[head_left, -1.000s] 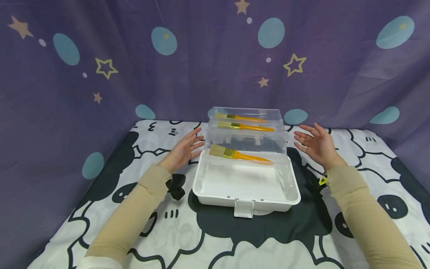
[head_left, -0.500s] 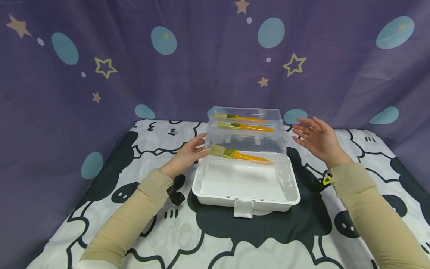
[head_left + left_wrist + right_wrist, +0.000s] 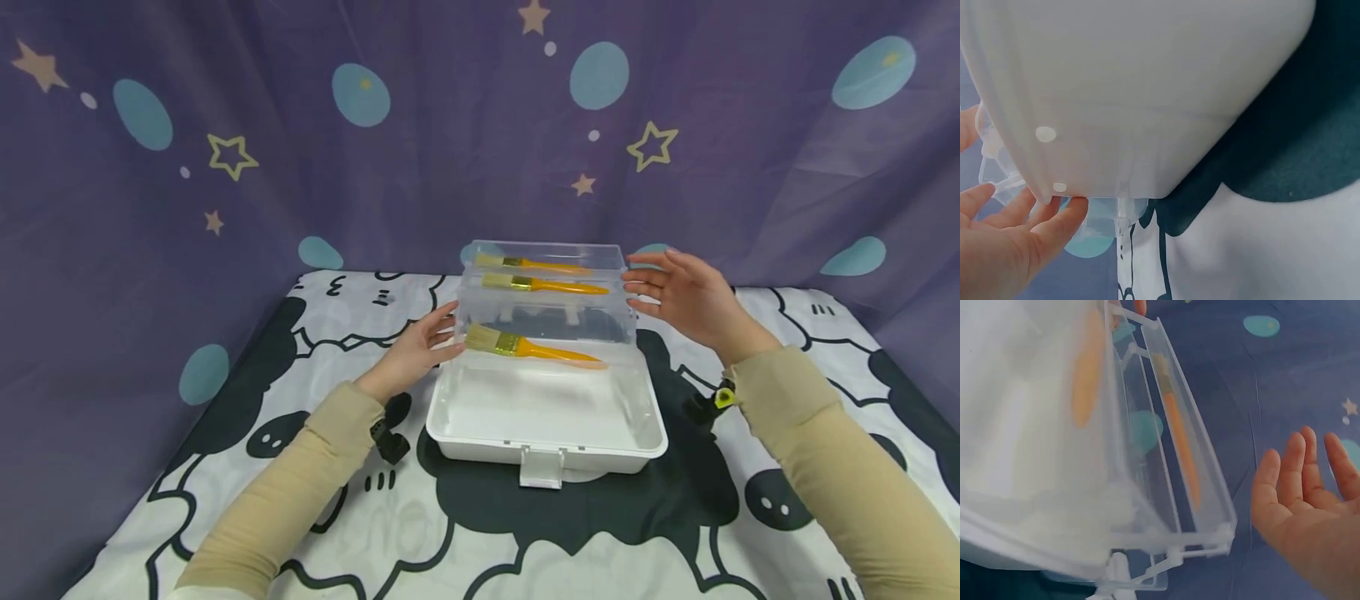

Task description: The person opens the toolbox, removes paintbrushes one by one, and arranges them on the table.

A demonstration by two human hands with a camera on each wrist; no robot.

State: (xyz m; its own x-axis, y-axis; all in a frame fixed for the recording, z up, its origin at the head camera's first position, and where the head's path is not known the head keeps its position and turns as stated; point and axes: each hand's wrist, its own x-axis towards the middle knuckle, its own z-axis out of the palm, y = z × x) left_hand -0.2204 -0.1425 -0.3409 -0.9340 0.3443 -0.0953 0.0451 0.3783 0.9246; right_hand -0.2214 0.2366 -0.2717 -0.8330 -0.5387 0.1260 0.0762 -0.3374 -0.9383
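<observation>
A white plastic storage box (image 3: 536, 408) stands with its clear stepped trays (image 3: 547, 318) unfolded at the back. One paintbrush with an orange handle (image 3: 558, 352) lies across the rear of the box. Two similar brushes, a middle one (image 3: 570, 287) and a rear one (image 3: 555, 266), lie in the clear trays. My left hand (image 3: 412, 354) is at the box's left rear; in the left wrist view its fingertips (image 3: 1072, 212) touch the white side wall near the rim. My right hand (image 3: 693, 300), fingers extended, is beside the trays' right end; the right wrist view shows a gap between them.
A white latch (image 3: 542, 468) hangs at the box's front. Beneath lies a black-and-white cartoon cloth (image 3: 585, 567). A purple curtain (image 3: 450, 175) with stars and blue ovals rises close behind the trays. Black wrist cameras show near the left (image 3: 390, 442) and right sleeves.
My right hand has moved left and slightly up, closer to the trays' right end. My left hand has come in against the box's left side. The box and brushes keep their places.
</observation>
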